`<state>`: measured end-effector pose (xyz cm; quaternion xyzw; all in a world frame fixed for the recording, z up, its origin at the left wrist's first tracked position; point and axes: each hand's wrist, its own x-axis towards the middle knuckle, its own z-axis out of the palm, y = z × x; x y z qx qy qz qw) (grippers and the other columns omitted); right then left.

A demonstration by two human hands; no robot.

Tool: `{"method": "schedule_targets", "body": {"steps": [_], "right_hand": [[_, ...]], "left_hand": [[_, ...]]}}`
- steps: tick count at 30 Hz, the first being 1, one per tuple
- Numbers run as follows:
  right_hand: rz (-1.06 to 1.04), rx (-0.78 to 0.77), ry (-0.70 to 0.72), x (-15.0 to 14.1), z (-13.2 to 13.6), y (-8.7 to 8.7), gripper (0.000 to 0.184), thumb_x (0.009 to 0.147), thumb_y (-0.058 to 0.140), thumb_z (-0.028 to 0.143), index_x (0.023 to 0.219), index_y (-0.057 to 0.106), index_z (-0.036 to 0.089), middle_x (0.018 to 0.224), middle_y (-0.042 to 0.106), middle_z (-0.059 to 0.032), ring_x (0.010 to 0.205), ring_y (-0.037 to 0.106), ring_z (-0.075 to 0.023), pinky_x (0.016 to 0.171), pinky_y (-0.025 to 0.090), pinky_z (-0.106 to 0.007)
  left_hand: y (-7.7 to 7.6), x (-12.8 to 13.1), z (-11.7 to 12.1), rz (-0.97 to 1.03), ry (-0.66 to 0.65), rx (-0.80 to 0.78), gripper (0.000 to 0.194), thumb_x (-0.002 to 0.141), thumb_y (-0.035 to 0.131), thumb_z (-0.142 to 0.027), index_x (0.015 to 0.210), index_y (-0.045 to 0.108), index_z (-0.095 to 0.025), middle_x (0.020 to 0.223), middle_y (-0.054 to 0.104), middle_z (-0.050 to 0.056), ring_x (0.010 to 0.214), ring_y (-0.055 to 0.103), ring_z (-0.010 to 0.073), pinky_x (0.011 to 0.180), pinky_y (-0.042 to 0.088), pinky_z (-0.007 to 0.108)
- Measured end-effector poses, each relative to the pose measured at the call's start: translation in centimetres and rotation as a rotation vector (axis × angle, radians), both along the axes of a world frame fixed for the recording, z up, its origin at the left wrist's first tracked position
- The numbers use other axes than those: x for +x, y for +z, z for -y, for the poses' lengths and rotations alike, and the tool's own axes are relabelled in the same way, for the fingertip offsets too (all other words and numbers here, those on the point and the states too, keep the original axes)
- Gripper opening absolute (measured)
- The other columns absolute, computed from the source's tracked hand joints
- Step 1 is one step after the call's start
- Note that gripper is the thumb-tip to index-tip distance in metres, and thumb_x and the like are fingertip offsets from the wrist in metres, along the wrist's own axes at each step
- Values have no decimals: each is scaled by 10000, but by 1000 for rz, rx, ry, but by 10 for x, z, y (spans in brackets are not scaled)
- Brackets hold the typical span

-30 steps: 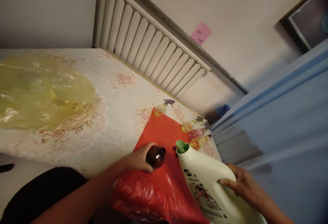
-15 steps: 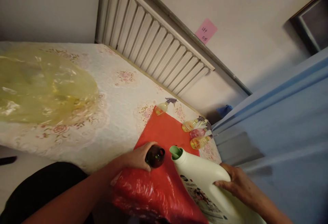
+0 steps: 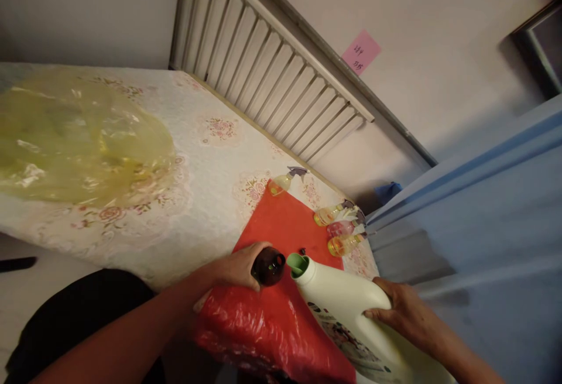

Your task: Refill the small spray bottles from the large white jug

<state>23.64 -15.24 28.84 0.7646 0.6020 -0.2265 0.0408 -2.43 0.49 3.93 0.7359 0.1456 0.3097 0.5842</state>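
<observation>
Left hand [image 3: 243, 267] grips dark bottle [image 3: 269, 267]; right hand [image 3: 401, 312] is closed around pale jug's [image 3: 346, 290] handle, spout beside bottle mouth.

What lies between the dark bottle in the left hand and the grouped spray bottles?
A small dark object on the red sheet, just past the green spout, as the head view shows.

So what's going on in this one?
The left hand holds a small dark bottle, its mouth open. The right hand grips a large pale jug by its handle, tilted so its green spout is close to the bottle's mouth. No liquid is visibly flowing. Both are above a red sheet on the table.
</observation>
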Motion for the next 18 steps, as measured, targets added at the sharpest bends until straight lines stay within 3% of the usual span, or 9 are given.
{"method": "schedule_targets", "body": {"steps": [18], "right_hand": [[90,-21,41,-5,-9,4,260,741,660,447,799,615,197,765,711,-19,699,640,-200,575,440,-239]], "left_hand": [[-1,-2,1,15,-10,-17,854,489,805,-215,1277,478,-258,1273,582,54,1153,537,337,973,426,425]]}}
